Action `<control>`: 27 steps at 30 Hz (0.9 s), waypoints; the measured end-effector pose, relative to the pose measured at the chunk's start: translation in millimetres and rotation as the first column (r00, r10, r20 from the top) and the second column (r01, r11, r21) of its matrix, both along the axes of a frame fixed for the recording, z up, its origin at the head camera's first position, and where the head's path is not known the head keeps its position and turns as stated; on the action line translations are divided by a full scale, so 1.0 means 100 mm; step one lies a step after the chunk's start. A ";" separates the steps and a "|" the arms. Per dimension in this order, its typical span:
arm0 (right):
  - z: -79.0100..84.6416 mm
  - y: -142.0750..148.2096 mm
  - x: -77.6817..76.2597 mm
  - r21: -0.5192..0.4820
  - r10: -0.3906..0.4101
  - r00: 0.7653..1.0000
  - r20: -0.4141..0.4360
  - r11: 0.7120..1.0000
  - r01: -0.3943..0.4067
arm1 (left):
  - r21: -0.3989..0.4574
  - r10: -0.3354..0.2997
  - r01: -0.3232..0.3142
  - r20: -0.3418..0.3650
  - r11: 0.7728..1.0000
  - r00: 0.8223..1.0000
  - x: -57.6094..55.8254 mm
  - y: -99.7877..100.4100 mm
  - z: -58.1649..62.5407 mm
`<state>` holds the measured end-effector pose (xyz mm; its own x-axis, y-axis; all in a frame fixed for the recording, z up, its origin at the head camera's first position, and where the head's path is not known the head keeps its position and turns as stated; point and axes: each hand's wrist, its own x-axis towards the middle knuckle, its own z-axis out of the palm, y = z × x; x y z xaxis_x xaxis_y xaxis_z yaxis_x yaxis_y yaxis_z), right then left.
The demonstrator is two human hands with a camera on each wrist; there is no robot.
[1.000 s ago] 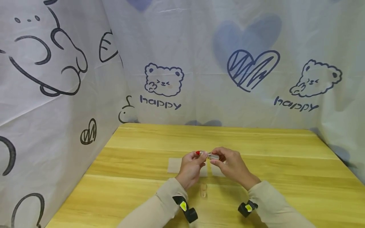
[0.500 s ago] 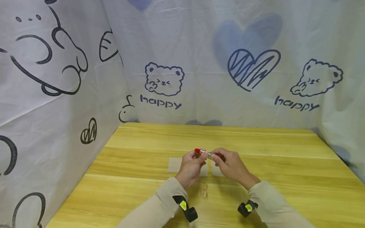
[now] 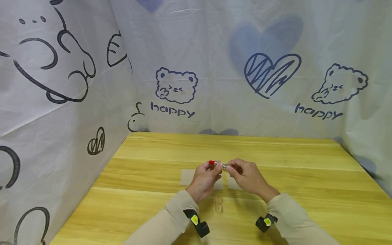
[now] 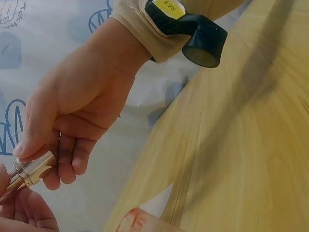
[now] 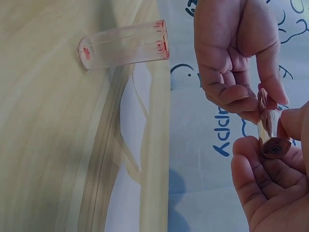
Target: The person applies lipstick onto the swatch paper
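Observation:
A lipstick [image 3: 225, 167] with a bare red tip [image 3: 211, 163] is held between both hands above the table. The thumb and fingers of my left hand [image 3: 204, 178] pinch it just behind the red tip. My right hand [image 3: 249, 177] grips the shiny metallic base, most of which its fingers cover in the head view. From the right wrist, the round end of the lipstick's base [image 5: 276, 148] faces the camera between the fingers of my right hand [image 5: 270, 186]. Below the hands, a clear cap [image 5: 123, 46] with red smears stands on the table.
Two pale paper sheets lie flat beneath the hands: the left sheet [image 3: 187, 177] and the right sheet [image 3: 232, 183] partly hidden. The wooden table [image 3: 137, 204] meets a printed cloth [image 3: 214, 112] at its back and sides.
My right fingers have shifted along the base toward my left hand, covering more of it. The red tip shows a little more. The cap has stayed in place.

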<state>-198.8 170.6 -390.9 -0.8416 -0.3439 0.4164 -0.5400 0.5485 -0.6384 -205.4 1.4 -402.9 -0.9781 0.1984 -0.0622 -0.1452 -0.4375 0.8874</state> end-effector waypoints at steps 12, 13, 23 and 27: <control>0.00 -0.05 -0.06 -0.008 0.007 1.000 0.004 1.000 -0.007 | -0.008 -0.002 0.001 -0.006 1.000 1.000 -0.08 -0.09 -0.03; 0.00 -0.06 -0.07 -0.006 0.008 1.000 -0.003 1.000 -0.008 | -0.012 -0.003 0.003 -0.008 1.000 1.000 -0.09 -0.10 -0.03; -0.01 -0.12 -0.17 -0.007 0.014 1.000 0.000 1.000 -0.014 | -0.103 -0.049 0.051 0.022 0.993 0.999 -0.14 -0.24 -0.04; -0.03 -0.14 -0.20 -0.011 0.008 1.000 0.013 1.000 -0.008 | -0.135 -0.054 0.058 0.034 0.989 0.998 -0.18 -0.35 -0.09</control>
